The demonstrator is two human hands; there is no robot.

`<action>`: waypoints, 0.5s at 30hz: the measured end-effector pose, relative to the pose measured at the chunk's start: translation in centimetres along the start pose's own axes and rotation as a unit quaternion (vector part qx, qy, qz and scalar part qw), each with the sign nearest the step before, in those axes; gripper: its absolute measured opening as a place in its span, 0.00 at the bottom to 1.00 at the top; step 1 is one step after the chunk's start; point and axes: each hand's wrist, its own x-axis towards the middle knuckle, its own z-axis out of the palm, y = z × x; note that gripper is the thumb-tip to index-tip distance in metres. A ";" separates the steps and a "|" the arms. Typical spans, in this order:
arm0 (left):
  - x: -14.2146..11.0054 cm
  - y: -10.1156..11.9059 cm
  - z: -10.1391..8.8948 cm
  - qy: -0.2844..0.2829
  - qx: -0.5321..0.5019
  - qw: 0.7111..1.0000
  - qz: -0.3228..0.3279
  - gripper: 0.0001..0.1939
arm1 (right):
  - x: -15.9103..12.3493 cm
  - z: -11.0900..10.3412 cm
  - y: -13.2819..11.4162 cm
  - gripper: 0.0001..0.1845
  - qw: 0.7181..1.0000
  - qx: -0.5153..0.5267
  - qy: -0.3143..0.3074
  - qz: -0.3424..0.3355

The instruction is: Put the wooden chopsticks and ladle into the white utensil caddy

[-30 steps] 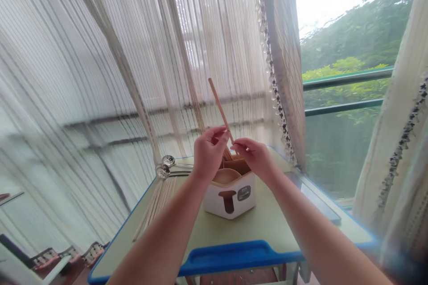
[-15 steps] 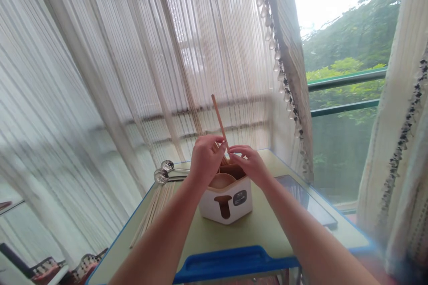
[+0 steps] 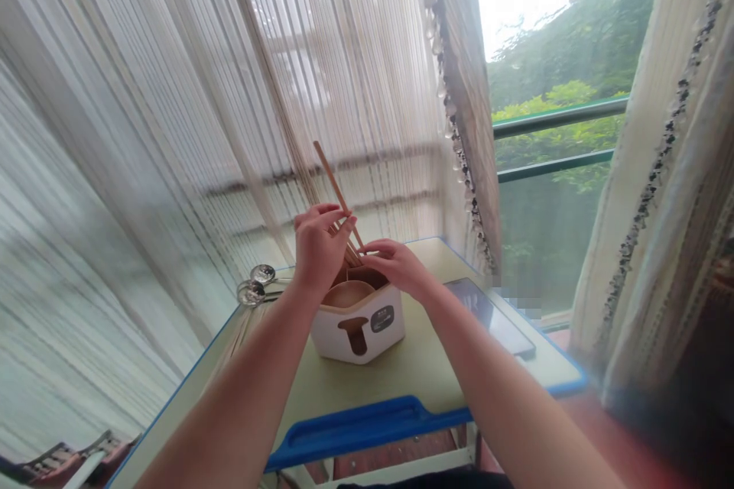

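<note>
My left hand point(image 3: 319, 247) is closed in a pinch round a wooden chopstick point(image 3: 331, 179) that sticks up and leans to the left. Its lower end goes into a white cutlery holder point(image 3: 360, 326) with a brown rim and a mushroom picture, which stands on the small green table point(image 3: 418, 363). My right hand point(image 3: 397, 266) rests on the holder's back rim, fingers curled by the chopstick bases. A wooden spoon bowl point(image 3: 347, 294) shows inside the holder.
Two metal spoons point(image 3: 255, 284) lie at the table's far left corner, with several loose chopsticks point(image 3: 238, 328) beside them. A dark tablet point(image 3: 487, 313) lies at the right edge. A blue handle point(image 3: 367, 424) runs along the front. Sheer curtains hang behind.
The view has swung, so the table sits further left. The chopstick leans more to the left and my left hand has risen a little on it. Both hands stay at the holder.
</note>
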 end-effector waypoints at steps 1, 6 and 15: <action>0.0 0.0 0.2 0.004 0.017 1.000 -0.007 0.13 | -0.1 0.0 0.1 0.11 1.000 0.006 0.003 0.012; -0.6 0.4 1.0 0.014 0.084 0.996 -0.035 0.14 | -0.7 0.1 0.4 0.12 0.996 0.073 0.033 0.042; -1.8 1.1 2.1 -0.006 0.118 0.988 -0.101 0.24 | -1.4 0.1 0.7 0.10 0.991 0.105 0.066 0.047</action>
